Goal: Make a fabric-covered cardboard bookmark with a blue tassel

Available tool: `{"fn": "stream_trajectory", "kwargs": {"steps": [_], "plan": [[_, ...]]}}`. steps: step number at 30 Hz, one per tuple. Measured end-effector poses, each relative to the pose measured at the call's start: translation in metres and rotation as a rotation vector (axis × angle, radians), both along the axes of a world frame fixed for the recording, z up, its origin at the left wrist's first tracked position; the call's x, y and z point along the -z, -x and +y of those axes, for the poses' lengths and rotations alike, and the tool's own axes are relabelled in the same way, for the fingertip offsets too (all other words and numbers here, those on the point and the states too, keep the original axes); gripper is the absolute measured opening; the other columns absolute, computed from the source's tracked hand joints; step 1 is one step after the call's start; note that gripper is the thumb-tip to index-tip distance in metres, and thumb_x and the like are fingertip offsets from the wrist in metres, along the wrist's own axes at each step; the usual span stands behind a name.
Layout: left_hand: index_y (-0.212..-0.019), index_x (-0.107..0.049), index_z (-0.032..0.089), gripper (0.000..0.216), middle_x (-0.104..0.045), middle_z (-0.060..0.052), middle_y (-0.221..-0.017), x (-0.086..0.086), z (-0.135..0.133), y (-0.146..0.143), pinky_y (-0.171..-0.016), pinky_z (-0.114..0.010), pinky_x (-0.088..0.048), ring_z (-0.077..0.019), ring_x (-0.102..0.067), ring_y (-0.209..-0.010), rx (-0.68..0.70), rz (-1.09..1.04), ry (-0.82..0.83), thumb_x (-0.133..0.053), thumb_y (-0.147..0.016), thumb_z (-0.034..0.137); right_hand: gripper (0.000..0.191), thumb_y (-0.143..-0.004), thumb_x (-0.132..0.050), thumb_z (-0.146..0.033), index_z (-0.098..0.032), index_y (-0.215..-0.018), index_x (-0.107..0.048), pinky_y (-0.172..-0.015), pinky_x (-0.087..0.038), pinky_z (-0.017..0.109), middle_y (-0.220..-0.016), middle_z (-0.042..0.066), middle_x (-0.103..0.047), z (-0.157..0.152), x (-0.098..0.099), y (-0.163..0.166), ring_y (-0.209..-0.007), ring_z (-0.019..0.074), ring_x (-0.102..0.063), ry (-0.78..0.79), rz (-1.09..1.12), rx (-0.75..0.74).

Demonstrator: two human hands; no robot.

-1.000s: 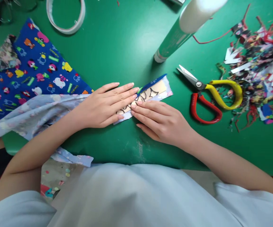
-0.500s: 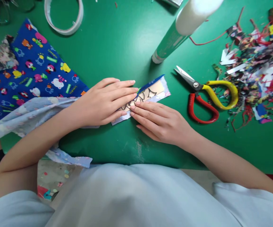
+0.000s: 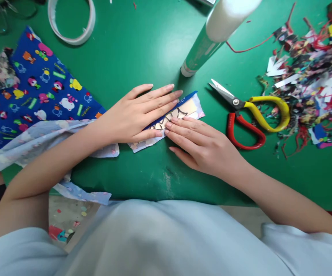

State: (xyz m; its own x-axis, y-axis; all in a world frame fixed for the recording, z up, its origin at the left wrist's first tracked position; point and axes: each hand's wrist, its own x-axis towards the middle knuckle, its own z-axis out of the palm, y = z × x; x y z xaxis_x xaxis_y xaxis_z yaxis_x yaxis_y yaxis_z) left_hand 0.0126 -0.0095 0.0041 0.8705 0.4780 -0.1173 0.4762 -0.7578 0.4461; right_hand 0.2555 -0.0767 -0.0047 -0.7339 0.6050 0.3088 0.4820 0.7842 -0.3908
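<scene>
A small card piece [image 3: 180,111] with black drawn lines, a blue fabric edge and pale fabric under it lies on the green table [image 3: 143,50]. My left hand [image 3: 137,113] lies flat on its left part, fingers stretched out and pressing along the blue edge. My right hand [image 3: 203,147] rests beside it, fingers straight, with the fingertips on the card's near edge. Neither hand grips anything.
Red-and-yellow scissors [image 3: 249,115] lie to the right, a heap of fabric scraps [image 3: 309,73] beyond them. An upright green-and-white tube [image 3: 211,34] stands behind the card. Blue cartoon-print fabric [image 3: 33,96] and pale fabric [image 3: 36,142] cover the left; a tape ring [image 3: 71,23] lies at the back.
My left hand has slid to the right along the card's blue edge, covering more of it. My right hand has barely moved.
</scene>
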Motion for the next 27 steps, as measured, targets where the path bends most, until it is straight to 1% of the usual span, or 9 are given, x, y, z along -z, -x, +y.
{"fn": "stream_trajectory", "kwargs": {"steps": [3, 6, 11, 14, 17, 20, 22, 24, 27], "plan": [[-0.158, -0.022, 0.019, 0.074, -0.026, -0.011, -0.163, 0.000, 0.003, 0.001, -0.125, -0.047, -0.017, -0.0298, -0.025, -0.152, 0.020, -0.005, 0.004, -0.029, -0.099, 0.063, 0.038, -0.091, -0.062, -0.024, -0.008, -0.126, -0.062, -0.114, -0.050, 0.041, -0.132, 0.013, -0.065, 0.000, -0.003, 0.000, -0.127, 0.0250, -0.061, 0.065, 0.008, 0.015], [-0.157, -0.025, 0.022, 0.074, -0.028, -0.009, -0.162, -0.004, 0.007, 0.001, -0.125, -0.048, -0.019, -0.0304, -0.028, -0.151, 0.043, -0.007, 0.023, -0.030, -0.098, 0.065, 0.039, -0.092, -0.062, -0.026, -0.008, -0.127, -0.063, -0.114, -0.049, 0.039, -0.133, 0.012, -0.065, 0.001, -0.006, -0.002, -0.128, 0.0248, -0.060, 0.097, 0.002, 0.014], [-0.151, -0.039, 0.022, 0.069, -0.042, -0.006, -0.156, -0.016, 0.013, -0.007, -0.122, -0.048, -0.030, -0.0328, -0.036, -0.147, 0.031, -0.053, 0.082, -0.034, -0.096, 0.063, 0.040, -0.092, -0.061, -0.027, -0.009, -0.128, -0.063, -0.115, -0.048, 0.039, -0.134, 0.012, -0.064, 0.001, -0.007, -0.003, -0.130, 0.0252, -0.058, 0.125, 0.003, 0.015], [-0.148, -0.045, 0.022, 0.065, -0.043, -0.005, -0.155, -0.020, 0.015, -0.013, -0.123, -0.048, -0.029, -0.0329, -0.035, -0.148, 0.035, 0.002, 0.124, -0.039, -0.095, 0.060, 0.041, -0.092, -0.061, -0.028, -0.010, -0.128, -0.062, -0.114, -0.049, 0.039, -0.134, 0.012, -0.064, 0.001, -0.006, -0.003, -0.130, 0.0252, -0.058, 0.125, 0.009, 0.018], [-0.148, -0.043, 0.021, 0.063, -0.039, -0.004, -0.158, -0.018, 0.015, -0.015, -0.124, -0.049, -0.025, -0.0316, -0.028, -0.151, 0.066, 0.023, 0.102, -0.042, -0.094, 0.054, 0.041, -0.092, -0.060, -0.029, -0.009, -0.128, -0.062, -0.113, -0.050, 0.039, -0.135, 0.013, -0.063, 0.001, -0.006, -0.003, -0.131, 0.0255, -0.058, 0.114, -0.001, 0.014], [-0.149, -0.038, 0.011, 0.071, -0.034, -0.010, -0.160, -0.016, 0.013, -0.016, -0.124, -0.048, -0.024, -0.0313, -0.028, -0.151, 0.103, -0.007, 0.022, -0.043, -0.093, 0.054, 0.042, -0.092, -0.060, -0.030, -0.009, -0.128, -0.062, -0.113, -0.050, 0.039, -0.135, 0.013, -0.063, 0.001, -0.007, -0.003, -0.131, 0.0255, -0.057, 0.100, -0.014, 0.004], [-0.150, -0.035, 0.008, 0.075, -0.031, -0.013, -0.161, -0.014, 0.013, -0.014, -0.124, -0.045, -0.024, -0.0292, -0.028, -0.151, 0.133, -0.004, -0.016, -0.042, -0.093, 0.055, 0.042, -0.093, -0.059, -0.031, -0.010, -0.129, -0.062, -0.112, -0.050, 0.039, -0.136, 0.012, -0.063, 0.002, -0.008, -0.004, -0.131, 0.0252, -0.057, 0.095, -0.029, 0.001], [-0.152, -0.030, 0.008, 0.076, -0.029, -0.011, -0.162, -0.012, 0.016, -0.013, -0.124, -0.042, -0.023, -0.0259, -0.027, -0.152, 0.162, -0.003, -0.033, -0.040, -0.094, 0.056, 0.042, -0.093, -0.059, -0.031, -0.010, -0.129, -0.062, -0.113, -0.050, 0.039, -0.136, 0.012, -0.062, 0.002, -0.009, -0.004, -0.132, 0.0252, -0.057, 0.099, -0.040, -0.002], [-0.155, -0.024, 0.012, 0.079, -0.025, -0.007, -0.163, -0.005, 0.022, -0.011, -0.126, -0.040, -0.017, -0.0223, -0.023, -0.153, 0.175, -0.008, -0.024, -0.036, -0.094, 0.062, 0.041, -0.093, -0.058, -0.031, -0.010, -0.128, -0.062, -0.113, -0.051, 0.039, -0.136, 0.012, -0.063, 0.004, -0.010, -0.004, -0.131, 0.0254, -0.057, 0.103, -0.043, -0.014]]}}
